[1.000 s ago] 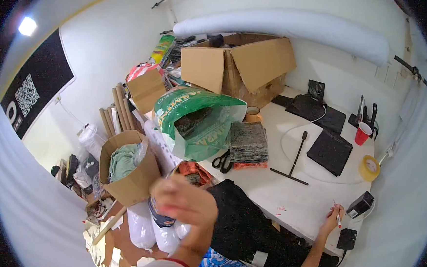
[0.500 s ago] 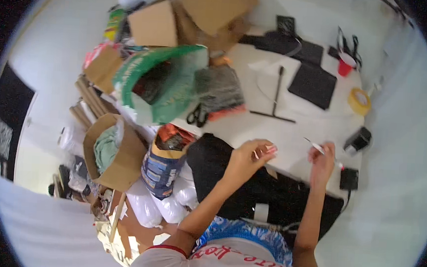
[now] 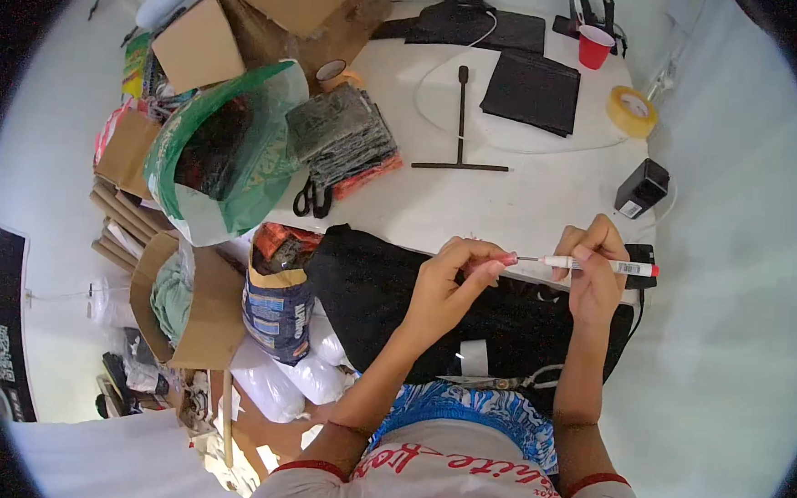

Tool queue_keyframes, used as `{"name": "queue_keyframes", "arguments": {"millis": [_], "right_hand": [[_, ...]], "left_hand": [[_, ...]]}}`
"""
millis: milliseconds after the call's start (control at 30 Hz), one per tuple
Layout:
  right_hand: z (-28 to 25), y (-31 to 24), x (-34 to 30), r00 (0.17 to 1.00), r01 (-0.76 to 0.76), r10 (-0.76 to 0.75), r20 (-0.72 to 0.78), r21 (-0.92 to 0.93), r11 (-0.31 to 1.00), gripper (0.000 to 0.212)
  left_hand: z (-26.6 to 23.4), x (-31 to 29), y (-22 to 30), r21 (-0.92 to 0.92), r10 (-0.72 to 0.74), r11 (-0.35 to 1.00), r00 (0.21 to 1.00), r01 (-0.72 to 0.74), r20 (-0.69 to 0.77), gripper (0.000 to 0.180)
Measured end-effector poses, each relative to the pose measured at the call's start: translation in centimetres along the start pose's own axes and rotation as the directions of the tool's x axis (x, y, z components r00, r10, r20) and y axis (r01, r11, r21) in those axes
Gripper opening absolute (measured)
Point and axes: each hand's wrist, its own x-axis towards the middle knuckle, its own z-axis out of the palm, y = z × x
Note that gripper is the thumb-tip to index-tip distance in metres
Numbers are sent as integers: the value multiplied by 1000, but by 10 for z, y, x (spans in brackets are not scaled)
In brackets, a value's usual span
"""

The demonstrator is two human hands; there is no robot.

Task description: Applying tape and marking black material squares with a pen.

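My right hand is closed round a white marker with a red end and a long thin tip, held level and pointing left. Opposite it, my left hand pinches a small red cap. The marker's thin tip reaches the cap; whether it is inside cannot be made out. Both hands are raised over the near edge of the white table. Beneath them hangs black fabric with a white tag.
A T-shaped black tool, black sheets, yellow tape, a red cup and a black box stand on the table. Leftward are stacked grey packs, scissors, a green bag and an open carton.
My hands have come together, bringing the marker level and its tip to the cap. The head view has shifted, so the table's things sit farther left and higher.
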Motion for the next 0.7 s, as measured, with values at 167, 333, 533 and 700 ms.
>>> {"name": "queue_keyframes", "arguments": {"millis": [167,333,533,700], "right_hand": [[17,8,0,984,-166,167,68,-17,986,20],[34,-1,0,980,43,-39,197,-16,999,26],[41,-11,-11,994,4,-11,110,63,998,19],[27,-12,-21,981,-64,37,192,135,989,16]], "left_hand": [[9,-3,16,-8,-43,999,974,46,222,28],[32,-11,27,-547,-215,729,895,413,390,28],[40,-17,31,-687,-152,137,701,713,697,30],[51,-14,16,-618,-101,-16,614,786,783,33]]}}
